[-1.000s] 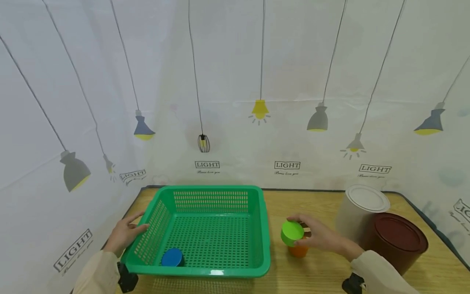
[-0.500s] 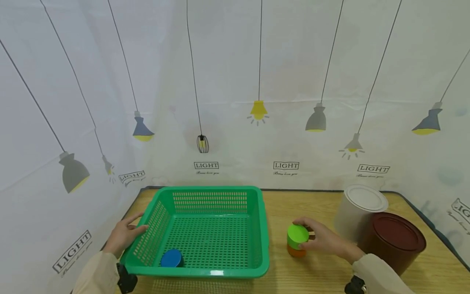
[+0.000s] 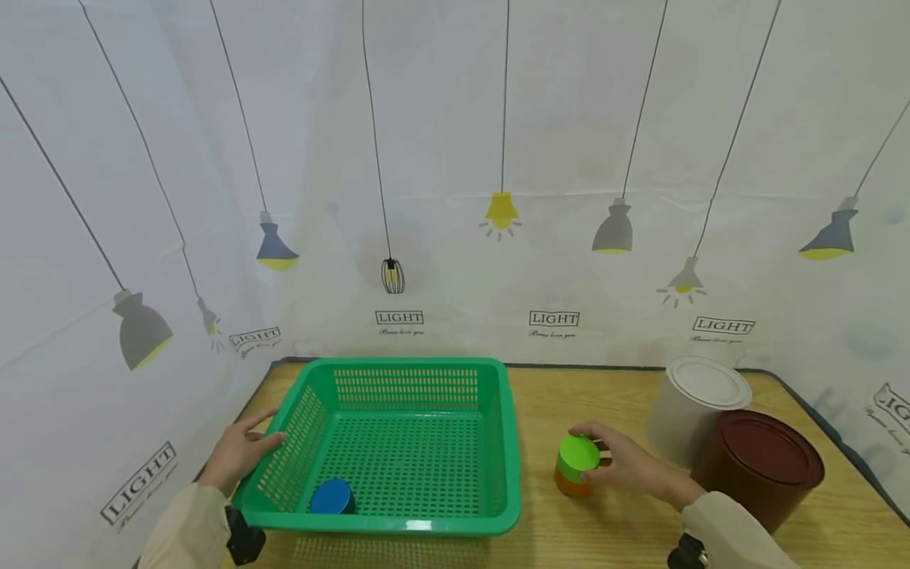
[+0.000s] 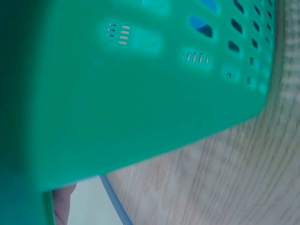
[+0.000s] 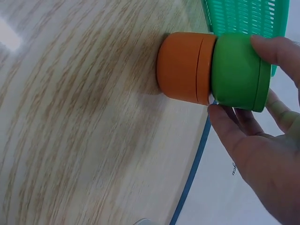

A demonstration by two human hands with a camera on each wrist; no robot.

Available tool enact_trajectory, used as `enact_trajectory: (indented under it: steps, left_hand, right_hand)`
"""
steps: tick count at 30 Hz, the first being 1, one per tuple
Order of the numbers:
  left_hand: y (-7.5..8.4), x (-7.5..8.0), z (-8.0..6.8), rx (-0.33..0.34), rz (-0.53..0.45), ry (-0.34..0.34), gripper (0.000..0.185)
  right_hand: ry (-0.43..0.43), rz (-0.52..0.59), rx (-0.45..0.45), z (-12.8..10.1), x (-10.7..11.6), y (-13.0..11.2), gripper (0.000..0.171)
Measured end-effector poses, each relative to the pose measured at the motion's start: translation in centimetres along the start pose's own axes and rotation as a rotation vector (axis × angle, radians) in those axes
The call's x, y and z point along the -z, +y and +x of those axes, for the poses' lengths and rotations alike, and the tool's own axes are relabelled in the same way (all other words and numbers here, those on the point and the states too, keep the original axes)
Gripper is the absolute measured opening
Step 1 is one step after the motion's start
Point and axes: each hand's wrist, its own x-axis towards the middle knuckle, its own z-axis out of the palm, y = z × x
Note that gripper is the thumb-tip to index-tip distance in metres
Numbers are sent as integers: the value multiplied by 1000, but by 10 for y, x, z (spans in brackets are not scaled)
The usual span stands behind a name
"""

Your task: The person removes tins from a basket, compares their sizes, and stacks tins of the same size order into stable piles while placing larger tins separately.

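Observation:
My right hand (image 3: 626, 466) grips a small round lidded green container (image 3: 578, 457) between thumb and fingers. That container sits squarely on top of a similar orange container (image 3: 573, 484), which stands on the table. Side by side in the right wrist view, the green container (image 5: 239, 70) meets the orange container (image 5: 183, 68) with their edges lined up. My left hand (image 3: 240, 454) holds the left rim of a green plastic basket (image 3: 513, 458). Inside the basket, at the front left corner, lies a blue round container (image 3: 332, 497). The basket wall (image 4: 140, 108) hides most of the left hand in the left wrist view.
A white canister (image 3: 700, 411) and a dark brown canister (image 3: 761, 466) stand close together on the table's right side, beyond my right forearm. The wooden table (image 3: 583, 387) ends at a white backdrop (image 3: 455, 158) printed with lamps.
My right hand has shifted the green container slightly right and down, so it now lines up over the orange one. The left hand and basket have stayed in place.

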Motion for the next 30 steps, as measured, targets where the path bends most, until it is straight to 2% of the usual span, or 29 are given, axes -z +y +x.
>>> enact_trajectory:
  steps: [7,15,19,24,30]
  left_hand:
    - [0,1,-1,-29,34,1,67]
    - [-1,0,0,-20,3,3,67]
    - [-1,-1,0,-17,-11,3,65]
    - [-2,-1,1,-6,-17,2,65]
    - [-2,0,2,-12,-4,2,66]
  right_hand:
    - [16,9,-37,0,-3,1,64]
    - [10,-9,-15,-2,-1,1,67]
    - [3,0,-33,-3,0,-1,70]
    - [1,-26,-59,-4,8,-10,73]
    - [12,-69,2,3,22,-32,73]
